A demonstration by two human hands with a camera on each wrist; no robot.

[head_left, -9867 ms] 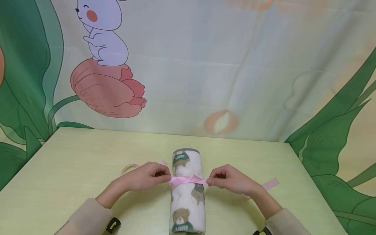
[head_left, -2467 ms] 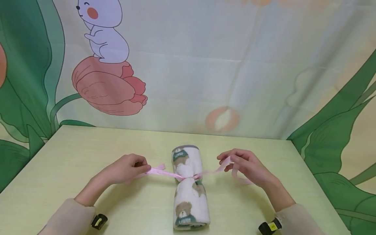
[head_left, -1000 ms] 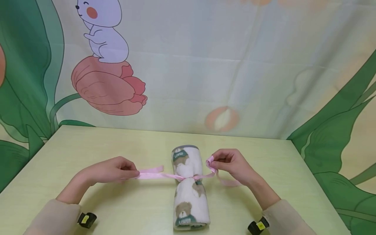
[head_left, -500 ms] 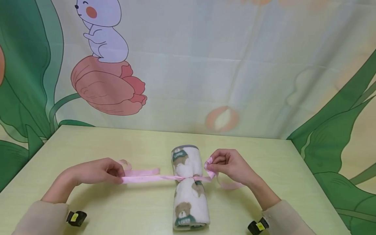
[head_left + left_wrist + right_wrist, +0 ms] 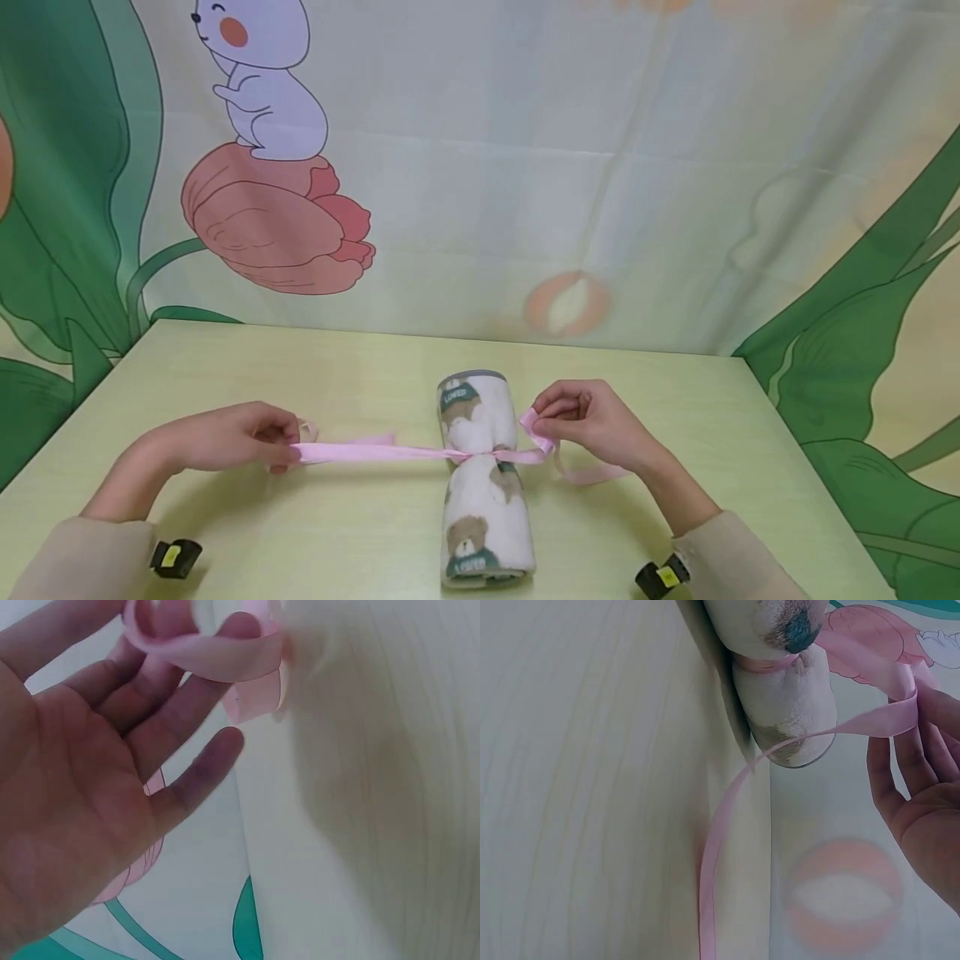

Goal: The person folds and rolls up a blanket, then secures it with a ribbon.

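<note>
A rolled white towel with bear prints lies lengthwise at the middle of the table. Pink ribbon cinches its waist, with a crossing at the top. Out to the left, my left hand pinches one ribbon length, drawn straight from the towel; a loose loop of it hangs by the fingers in the left wrist view. Close by the towel's right side, my right hand pinches the other length, folded into a small loop at the fingertips. From there the ribbon tail trails down to the table.
The pale wooden table ends at a fabric backdrop printed with a rabbit, flowers and leaves. Black wrist devices sit at both sleeve cuffs.
My left hand has slid leftward along the ribbon, away from the towel. My right hand, earlier farther right with looser fingers, has moved in and holds a small loop. The towel's waist is now narrowed.
</note>
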